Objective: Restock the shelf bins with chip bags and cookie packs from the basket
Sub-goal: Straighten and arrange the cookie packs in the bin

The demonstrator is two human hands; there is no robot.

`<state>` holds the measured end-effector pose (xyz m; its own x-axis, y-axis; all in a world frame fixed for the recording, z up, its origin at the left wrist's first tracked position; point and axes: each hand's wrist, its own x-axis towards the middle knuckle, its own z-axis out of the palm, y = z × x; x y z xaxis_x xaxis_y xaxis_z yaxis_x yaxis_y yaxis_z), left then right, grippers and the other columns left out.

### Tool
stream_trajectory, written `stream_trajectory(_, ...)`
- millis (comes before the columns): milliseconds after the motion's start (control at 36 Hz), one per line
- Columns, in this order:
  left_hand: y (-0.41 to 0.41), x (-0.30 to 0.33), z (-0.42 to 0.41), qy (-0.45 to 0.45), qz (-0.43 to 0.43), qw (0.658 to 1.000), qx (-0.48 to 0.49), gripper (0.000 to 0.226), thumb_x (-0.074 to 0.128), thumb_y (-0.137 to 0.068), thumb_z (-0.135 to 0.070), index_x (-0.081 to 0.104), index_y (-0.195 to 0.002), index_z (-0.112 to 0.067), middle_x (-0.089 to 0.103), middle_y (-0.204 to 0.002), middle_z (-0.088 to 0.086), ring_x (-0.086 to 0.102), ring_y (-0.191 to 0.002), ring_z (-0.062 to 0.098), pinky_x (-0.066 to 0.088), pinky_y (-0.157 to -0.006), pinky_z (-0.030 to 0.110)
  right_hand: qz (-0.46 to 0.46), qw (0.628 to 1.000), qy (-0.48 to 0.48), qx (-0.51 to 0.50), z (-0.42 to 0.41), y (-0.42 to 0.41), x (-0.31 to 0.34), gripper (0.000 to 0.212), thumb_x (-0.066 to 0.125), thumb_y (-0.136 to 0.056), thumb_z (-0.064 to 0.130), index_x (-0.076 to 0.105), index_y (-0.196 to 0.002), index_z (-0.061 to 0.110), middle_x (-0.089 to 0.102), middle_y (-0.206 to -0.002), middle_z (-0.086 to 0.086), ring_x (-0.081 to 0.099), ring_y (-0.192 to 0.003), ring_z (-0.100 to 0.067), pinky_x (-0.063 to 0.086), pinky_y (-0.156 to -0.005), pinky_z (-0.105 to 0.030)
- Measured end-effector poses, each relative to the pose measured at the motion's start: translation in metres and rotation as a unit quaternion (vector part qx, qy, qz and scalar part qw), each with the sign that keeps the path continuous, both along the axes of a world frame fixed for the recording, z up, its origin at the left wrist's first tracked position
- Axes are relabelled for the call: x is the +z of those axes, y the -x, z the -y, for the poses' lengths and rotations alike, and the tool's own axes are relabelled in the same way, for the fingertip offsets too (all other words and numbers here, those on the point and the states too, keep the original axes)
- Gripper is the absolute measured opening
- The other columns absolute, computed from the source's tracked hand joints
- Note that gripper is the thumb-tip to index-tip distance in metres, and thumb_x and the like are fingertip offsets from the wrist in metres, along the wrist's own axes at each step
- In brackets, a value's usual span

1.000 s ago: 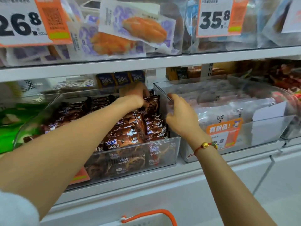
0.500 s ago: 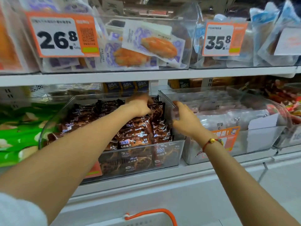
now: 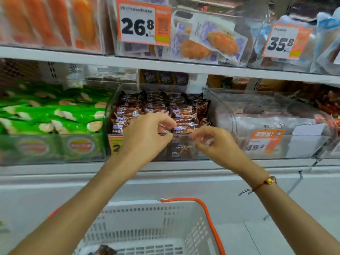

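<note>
White shelf (image 3: 165, 168) carries clear bins (image 3: 184, 157) of snack packs.

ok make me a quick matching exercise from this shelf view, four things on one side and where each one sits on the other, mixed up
Things:
1. green chip bags
2. brown cookie packs
3. white basket
4. 26.8 price tag

Places:
A. upper shelf, on a clear bin front
B. below both forearms, under the shelf
C. bin left of the brown packs
D. middle bin, behind the hands

Pairs: 1-C, 2-D, 3-B, 4-A
</note>
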<state>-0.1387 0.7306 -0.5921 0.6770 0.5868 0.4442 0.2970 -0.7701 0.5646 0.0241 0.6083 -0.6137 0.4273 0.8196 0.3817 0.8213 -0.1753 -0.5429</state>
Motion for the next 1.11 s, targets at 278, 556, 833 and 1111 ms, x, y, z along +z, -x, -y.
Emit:
stream_trajectory(278, 0.113, -0.152, -0.024, 0.231, -0.288, 0.928, 0.040, 0.018, 0.066, -0.087, -0.030, 0.064, -0.105, -0.035, 0.057, -0.119, -0.022, 0.061, -0.101, 0.009, 0.050, -0.087, 0.031, -0.156, 0.941, 0.277, 0.120, -0.013, 0.056, -0.146, 0.016, 0.063, -0.087, 0.006, 0.069, -0.097, 0.017, 0.072, -0.100, -0.006, 0.066, -0.097, -0.014, 0.049, -0.082, -0.018)
stream_trajectory(556, 0.176, -0.304, -0.020, 0.322, -0.632, 0.701, 0.078, 0.046, 0.045, -0.098, -0.004, 0.038, -0.143, 0.000, 0.058, -0.125, 0.008, 0.058, -0.084, 0.026, 0.047, -0.076, 0.030, -0.205, 0.836, 0.478, 0.174, -0.047, 0.163, -0.311, 0.038, 0.056, -0.096, 0.012, 0.049, -0.134, 0.010, 0.053, -0.133, -0.016, 0.056, -0.113, -0.032, 0.046, -0.096, -0.039)
stream_trajectory(833, 0.213, -0.368, 0.007, 0.275, -0.679, 0.670, 0.117, 0.046, 0.061, -0.092, -0.023, 0.045, -0.134, -0.010, 0.060, -0.126, 0.006, 0.060, -0.111, 0.022, 0.048, -0.092, 0.035, -0.137, 0.786, 0.543, 0.261, -0.057, 0.236, -0.380, 0.097, 0.076, -0.079, 0.040, 0.016, -0.151, 0.012, 0.022, -0.154, -0.013, 0.034, -0.136, -0.032, 0.035, -0.110, -0.042)
stream_trajectory(1111, 0.216, -0.390, 0.015, 0.448, -0.551, 0.687, 0.152, 0.065, 0.067, -0.086, -0.018, 0.036, -0.142, -0.011, 0.055, -0.128, 0.013, 0.059, -0.112, 0.027, 0.050, -0.096, 0.036, -0.145, 0.852, 0.444, 0.236, -0.034, 0.251, -0.389, 0.090, 0.073, -0.077, 0.004, 0.023, -0.148, 0.028, 0.033, -0.136, -0.013, 0.058, -0.101, -0.034, 0.051, -0.085, -0.041)
